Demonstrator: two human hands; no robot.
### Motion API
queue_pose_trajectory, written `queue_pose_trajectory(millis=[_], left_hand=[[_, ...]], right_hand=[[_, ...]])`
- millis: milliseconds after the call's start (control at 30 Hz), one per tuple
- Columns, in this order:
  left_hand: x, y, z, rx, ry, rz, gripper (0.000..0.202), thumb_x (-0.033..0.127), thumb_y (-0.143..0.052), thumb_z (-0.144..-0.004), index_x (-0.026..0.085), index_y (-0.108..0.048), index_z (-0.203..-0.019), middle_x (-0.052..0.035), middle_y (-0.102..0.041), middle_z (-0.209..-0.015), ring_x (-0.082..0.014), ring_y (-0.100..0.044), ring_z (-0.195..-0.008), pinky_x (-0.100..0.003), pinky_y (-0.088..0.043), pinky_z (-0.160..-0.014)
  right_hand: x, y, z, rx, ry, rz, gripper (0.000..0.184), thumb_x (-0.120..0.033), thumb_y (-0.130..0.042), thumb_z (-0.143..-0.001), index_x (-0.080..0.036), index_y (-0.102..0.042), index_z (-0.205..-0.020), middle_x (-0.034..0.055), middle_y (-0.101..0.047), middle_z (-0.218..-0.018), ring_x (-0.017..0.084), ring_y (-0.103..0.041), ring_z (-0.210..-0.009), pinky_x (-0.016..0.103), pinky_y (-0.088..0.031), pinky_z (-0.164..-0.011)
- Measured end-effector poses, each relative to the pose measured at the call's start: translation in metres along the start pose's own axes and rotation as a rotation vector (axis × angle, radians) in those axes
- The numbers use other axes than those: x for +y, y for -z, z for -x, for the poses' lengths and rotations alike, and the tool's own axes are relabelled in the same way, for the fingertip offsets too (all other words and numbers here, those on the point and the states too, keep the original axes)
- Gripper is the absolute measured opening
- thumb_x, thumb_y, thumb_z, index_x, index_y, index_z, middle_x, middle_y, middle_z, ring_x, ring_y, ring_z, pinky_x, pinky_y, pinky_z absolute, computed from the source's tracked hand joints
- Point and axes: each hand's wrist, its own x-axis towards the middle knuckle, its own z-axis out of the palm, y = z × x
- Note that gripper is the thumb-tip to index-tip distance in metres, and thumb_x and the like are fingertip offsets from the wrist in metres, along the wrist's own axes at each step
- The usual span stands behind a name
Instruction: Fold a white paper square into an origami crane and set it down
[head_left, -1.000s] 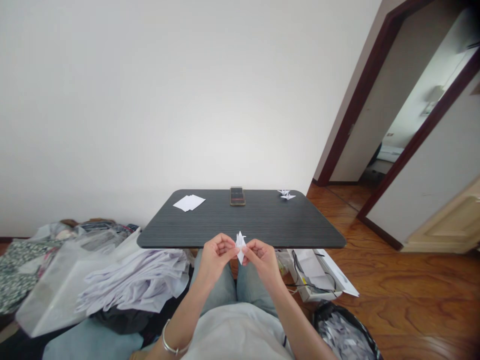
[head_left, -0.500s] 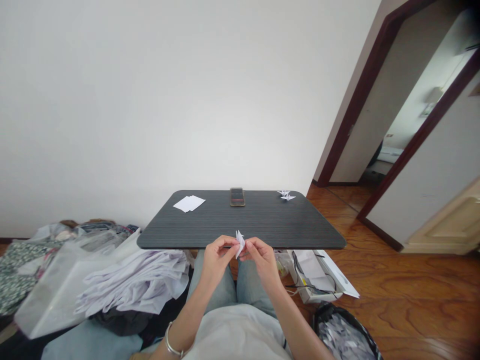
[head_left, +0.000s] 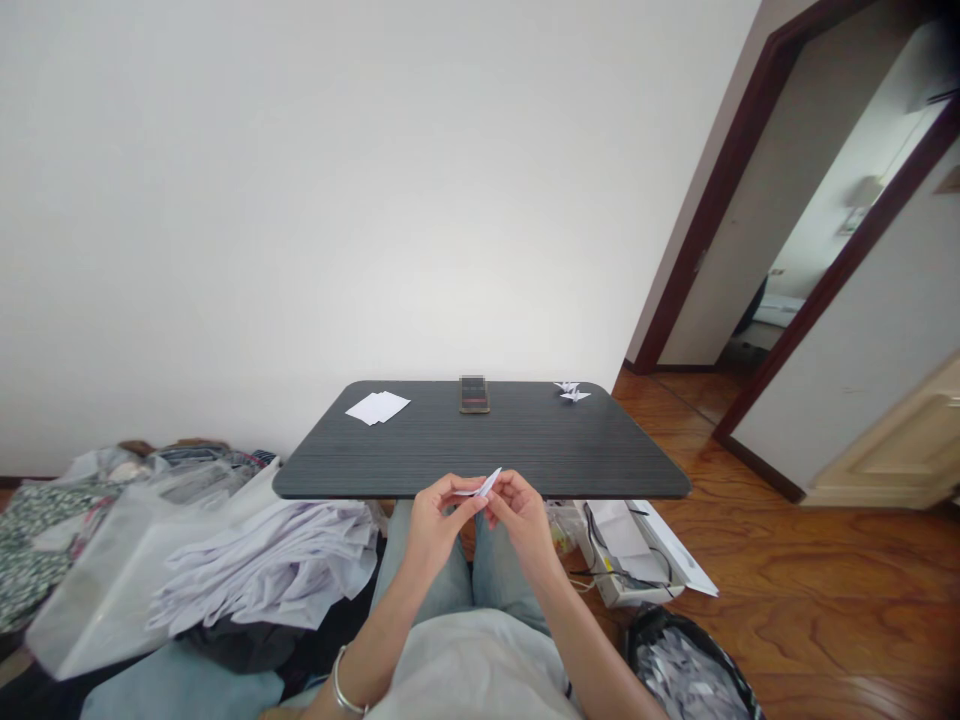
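Note:
Between my two hands, at the near edge of the dark table point(head_left: 420, 450), is a small white folded paper point(head_left: 489, 482), its pointed tip slanting up and right. My left hand point(head_left: 442, 510) pinches it from the left with thumb and fingers. From the other side my right hand point(head_left: 520, 508) grips it, fingers curled and thumb against the paper. Fingers cover its lower part. Two white paper cranes point(head_left: 574, 395) stand at the table's far right. A few white paper sheets point(head_left: 377, 407) lie at the far left.
A phone point(head_left: 474, 394) rests at the table's back middle, close to the wall. Left of the table are piled clothes point(head_left: 270, 565) and clear plastic. On the right floor sit a white box with cables point(head_left: 630, 560) and a black bag of paper scraps point(head_left: 690, 670).
The folded paper has turned from nearly upright to slanting toward the right. My right hand's fingers have shifted up around it, and both hands still hold it.

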Motion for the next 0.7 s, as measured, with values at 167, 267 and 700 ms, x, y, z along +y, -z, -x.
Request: queue_pose_trajectory(millis=[167, 267, 700], left_hand=[[0.0031, 0.0021, 0.0007, 0.027, -0.107, -0.161, 0.009, 0.024, -0.068, -0.070, 0.016, -0.070, -0.073, -0.0067, -0.069, -0.084, -0.0193, -0.061, -0.081, -0.027, -0.045, -0.071], [0.0046, 0.0030, 0.0011, 0.059, -0.117, -0.282, 0.011, 0.026, -0.067, -0.071, 0.016, -0.071, -0.071, -0.0039, -0.067, -0.070, -0.0167, -0.059, -0.070, -0.025, -0.043, -0.065], [0.0006, -0.0004, -0.0003, 0.110, 0.026, 0.016, 0.015, 0.025, -0.069, -0.067, 0.014, -0.062, -0.073, -0.0022, -0.066, -0.069, -0.0138, -0.060, -0.063, -0.024, -0.048, -0.061]], right_hand=[[-0.0006, 0.0000, -0.0002, -0.001, 0.023, 0.038, 0.018, -0.033, -0.067, -0.073, -0.018, -0.057, -0.071, -0.0037, -0.052, -0.056, 0.008, -0.043, -0.047, 0.017, -0.035, -0.040], [-0.0010, 0.0004, 0.0001, 0.027, 0.048, 0.060, 0.018, -0.033, -0.067, -0.073, -0.018, -0.056, -0.070, -0.0028, -0.053, -0.058, 0.009, -0.046, -0.050, 0.018, -0.036, -0.041], [-0.0034, -0.0023, 0.0033, 0.039, 0.090, 0.048, 0.016, -0.029, -0.068, -0.073, -0.019, -0.055, -0.076, -0.0017, -0.056, -0.069, 0.011, -0.054, -0.058, 0.020, -0.046, -0.049]])
